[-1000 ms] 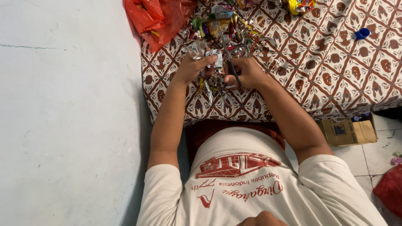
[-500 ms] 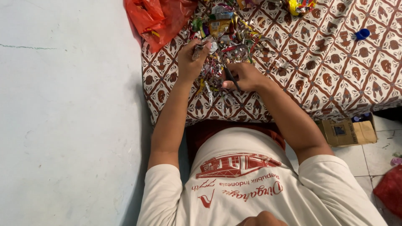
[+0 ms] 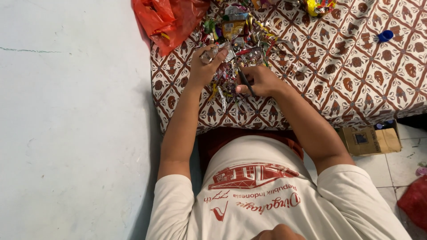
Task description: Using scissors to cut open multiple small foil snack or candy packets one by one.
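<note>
Overhead, both forearms are seen stretched forward from the torso onto a batik-patterned cloth (image 3: 356,75) in brown and white. The left hand (image 3: 202,66) is raised slightly at the wrist, its fingers closed around a crumpled silver foil wrapper (image 3: 212,53), which is pinched between thumb and fingertips just above the heap. The right hand (image 3: 260,81) is laid lower, knuckles up, and is clenched on the dark handles of a pair of scissors (image 3: 243,82); the blades are pointed away from the body toward the wrapper, and whether they are parted cannot be told. The two hands are held near each other, not touching.

A pile of foil scraps and coloured wrappers (image 3: 242,35) is spread on the cloth directly beyond and beneath the hands. A red plastic bag (image 3: 167,18) is slumped at the cloth's far left corner, beside the pile; its contents are not shown. A blue bottle cap (image 3: 385,35) is set well apart on the right. A flattened cardboard box (image 3: 369,140) is wedged under the cloth's edge by the right elbow.
</note>
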